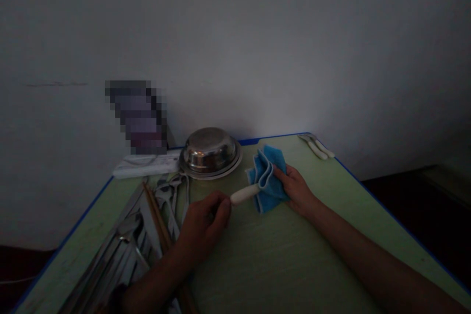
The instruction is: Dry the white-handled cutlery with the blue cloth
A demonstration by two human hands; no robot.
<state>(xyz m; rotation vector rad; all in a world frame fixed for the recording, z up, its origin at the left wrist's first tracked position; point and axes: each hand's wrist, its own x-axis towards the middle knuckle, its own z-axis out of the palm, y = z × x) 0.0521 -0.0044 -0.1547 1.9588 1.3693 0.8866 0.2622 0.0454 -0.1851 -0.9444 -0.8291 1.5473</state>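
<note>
My left hand (206,223) pinches the end of a pale, rounded handle (245,195) above the middle of the table. The other end of this utensil disappears into a folded blue cloth (270,176), so its kind is hidden. My right hand (296,189) grips the cloth from the right, with the thumb on top and the cloth bunched around the utensil. At the far right corner lie pale-handled cutlery pieces (318,149), side by side, their handles similar to the held one.
Left of my hands, a tray (127,206) holds spoons (128,225) and other metal cutlery, with wooden chopsticks (158,216) alongside. An upturned steel bowl (209,144) rests on plates (231,169) near the wall. A blurred-out upright object (142,117) stands on a white box (147,166).
</note>
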